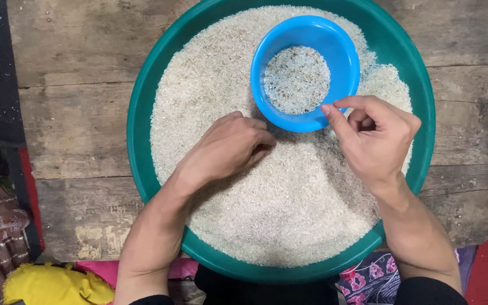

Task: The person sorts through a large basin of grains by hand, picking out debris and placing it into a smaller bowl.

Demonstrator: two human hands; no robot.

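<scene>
While curled narrow, dug left hand [230, 144] into white rice [289, 214] in green basin [136, 141]. Pinched right hand [377, 135] tight at near rim of blue bowl [266, 62]. Seemingly filled bowl only thinly, left most rice unpicked.

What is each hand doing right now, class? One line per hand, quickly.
Left hand: fingers curled down into the rice, holding nothing that can be made out.
Right hand: thumb and forefinger pinched at the blue bowl rim.
</scene>
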